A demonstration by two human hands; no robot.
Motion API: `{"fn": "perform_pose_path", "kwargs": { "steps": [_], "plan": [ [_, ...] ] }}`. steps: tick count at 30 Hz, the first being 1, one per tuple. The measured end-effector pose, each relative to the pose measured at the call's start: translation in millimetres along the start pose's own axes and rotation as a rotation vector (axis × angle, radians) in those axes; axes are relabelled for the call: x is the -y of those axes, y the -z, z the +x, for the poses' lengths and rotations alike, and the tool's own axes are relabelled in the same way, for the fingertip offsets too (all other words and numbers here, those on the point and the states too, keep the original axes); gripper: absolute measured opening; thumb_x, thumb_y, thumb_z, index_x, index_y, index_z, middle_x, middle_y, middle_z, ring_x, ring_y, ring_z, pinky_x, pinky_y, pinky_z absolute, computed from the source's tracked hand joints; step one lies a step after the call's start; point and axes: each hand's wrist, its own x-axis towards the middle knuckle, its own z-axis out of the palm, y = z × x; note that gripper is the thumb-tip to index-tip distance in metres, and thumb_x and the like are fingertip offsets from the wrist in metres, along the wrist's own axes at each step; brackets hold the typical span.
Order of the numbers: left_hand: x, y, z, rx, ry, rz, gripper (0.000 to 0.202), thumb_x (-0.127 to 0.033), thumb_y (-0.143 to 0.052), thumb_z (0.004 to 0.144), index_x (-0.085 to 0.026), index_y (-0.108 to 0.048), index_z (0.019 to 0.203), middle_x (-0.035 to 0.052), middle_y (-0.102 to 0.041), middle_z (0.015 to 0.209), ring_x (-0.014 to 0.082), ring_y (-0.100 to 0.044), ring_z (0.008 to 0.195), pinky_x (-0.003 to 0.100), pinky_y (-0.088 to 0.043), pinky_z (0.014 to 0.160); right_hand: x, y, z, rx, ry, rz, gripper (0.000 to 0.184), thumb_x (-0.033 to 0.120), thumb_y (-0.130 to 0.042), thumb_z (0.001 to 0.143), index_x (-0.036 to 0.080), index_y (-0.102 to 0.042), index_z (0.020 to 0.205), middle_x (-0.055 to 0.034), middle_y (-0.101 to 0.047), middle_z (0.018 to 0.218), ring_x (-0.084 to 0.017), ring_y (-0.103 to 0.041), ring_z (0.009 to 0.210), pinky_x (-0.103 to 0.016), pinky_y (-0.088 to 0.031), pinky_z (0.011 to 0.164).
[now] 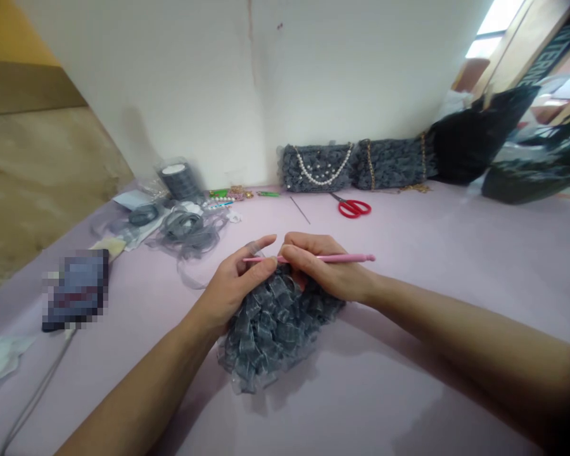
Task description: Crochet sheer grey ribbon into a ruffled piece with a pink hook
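Right hand (332,273) pinches slim pink plastic crochet hook (344,258); left hand (235,288) clutches ruffled grey ribbon crochetwork (270,332), fingers curled; clear plastic bag (164,163) holds grey ribbon spool (180,182).

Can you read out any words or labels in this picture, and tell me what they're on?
"INTERNE": pale letters on the dark slanted strip top right, cut off and hazy, so unsure.
Unreadable: the pixelated object on the table.
No writing on the pink crochet hook, grey ribbon piece or scissors.
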Motion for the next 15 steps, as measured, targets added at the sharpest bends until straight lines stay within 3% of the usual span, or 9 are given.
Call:
{"fn": "perform_pose_path", "kwargs": {
  "steps": [6,15],
  "plan": [
    [-0.1,3.1,0.6,0.014,0.000,0.073,0.074,-0.023,-0.078,0.069,-0.024,-0.050,0.137,0.0033,-0.068,0.090,0.0177,-0.064,0.079,0.031,-0.047,0.077,-3.7,-1.7,1.1,0.014,0.006,0.033,0.031,0.035,-0.045,0.097,0.018,-0.047,0.071,0.0060,-0.052,0.058,-0.006,-0.048,0.051,-0.019,-0.035,0.048],
    [-0.2,12.2,1.3,0.115,0.032,0.036,0.076,-0.018,-0.076,0.068,-0.026,-0.048,0.138,0.0072,-0.068,0.106,0.0223,-0.065,0.090,0.036,-0.048,0.083,-19.8,1.4,4.7,-0.026,-0.052,0.145,0.038,0.047,-0.047,0.095,0.018,-0.051,0.072,0.0057,-0.051,0.053,-0.008,-0.049,0.048,-0.021,-0.034,0.049]
  ]
}}
